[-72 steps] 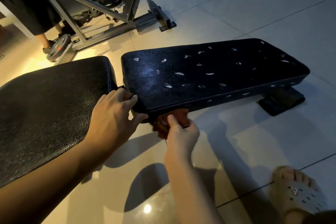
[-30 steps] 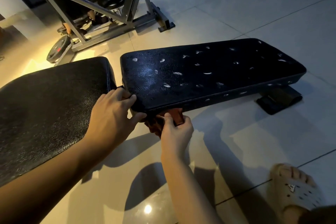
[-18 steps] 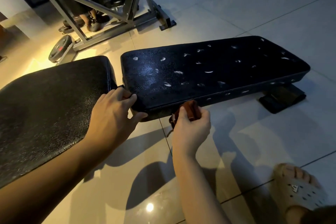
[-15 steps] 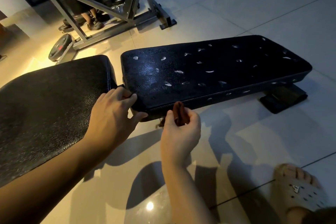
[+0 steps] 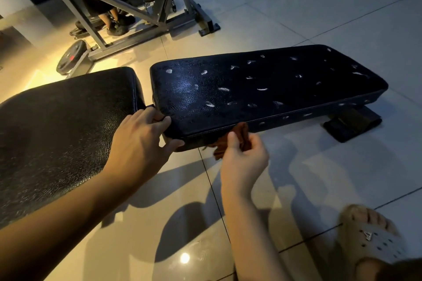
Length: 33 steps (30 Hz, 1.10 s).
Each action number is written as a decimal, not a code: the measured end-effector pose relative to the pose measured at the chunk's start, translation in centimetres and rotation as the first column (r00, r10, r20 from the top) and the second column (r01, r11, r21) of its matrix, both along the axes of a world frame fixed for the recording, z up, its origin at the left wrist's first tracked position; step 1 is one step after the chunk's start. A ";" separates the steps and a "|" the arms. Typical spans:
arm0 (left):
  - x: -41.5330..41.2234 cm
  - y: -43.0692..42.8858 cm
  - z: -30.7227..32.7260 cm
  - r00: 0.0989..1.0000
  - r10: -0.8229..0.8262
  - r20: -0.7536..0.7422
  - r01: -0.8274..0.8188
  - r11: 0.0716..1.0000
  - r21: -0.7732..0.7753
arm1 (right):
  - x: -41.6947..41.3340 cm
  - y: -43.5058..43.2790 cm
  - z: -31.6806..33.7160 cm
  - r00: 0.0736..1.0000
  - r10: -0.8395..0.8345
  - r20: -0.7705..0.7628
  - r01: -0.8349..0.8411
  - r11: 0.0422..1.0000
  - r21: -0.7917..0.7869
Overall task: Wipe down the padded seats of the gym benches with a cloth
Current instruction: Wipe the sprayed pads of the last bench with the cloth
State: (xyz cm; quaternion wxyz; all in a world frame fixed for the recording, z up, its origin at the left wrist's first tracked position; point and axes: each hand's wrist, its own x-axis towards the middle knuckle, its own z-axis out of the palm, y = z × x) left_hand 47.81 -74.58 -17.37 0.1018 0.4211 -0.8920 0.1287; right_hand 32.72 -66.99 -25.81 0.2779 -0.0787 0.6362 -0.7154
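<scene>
The left grip [image 5: 139, 141] has not moved from half a second ago. Its fingers are curled over the near corner of the long bench pad [image 5: 262, 89], with the thumb under the corner, at the gap beside the seat pad [image 5: 64, 125]. The right grip [image 5: 244, 159] is clamped on a bunched reddish-brown cloth [image 5: 243, 131], pinched between thumb and fingers. It has slid a little to the right along the pad's front side since then. The cloth now sits against the lower front edge of the long pad, just right of the left grip. Pale scuffs dot the pad's top and side. A sandalled foot [image 5: 374, 242] rests on the tiled floor [image 5: 319, 178] at lower right.
</scene>
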 end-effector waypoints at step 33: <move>0.0 -0.5 1.1 0.998 -0.022 0.062 0.019 0.999 0.044 | 0.3 -0.5 0.2 0.996 0.038 0.086 -0.040 0.999 0.033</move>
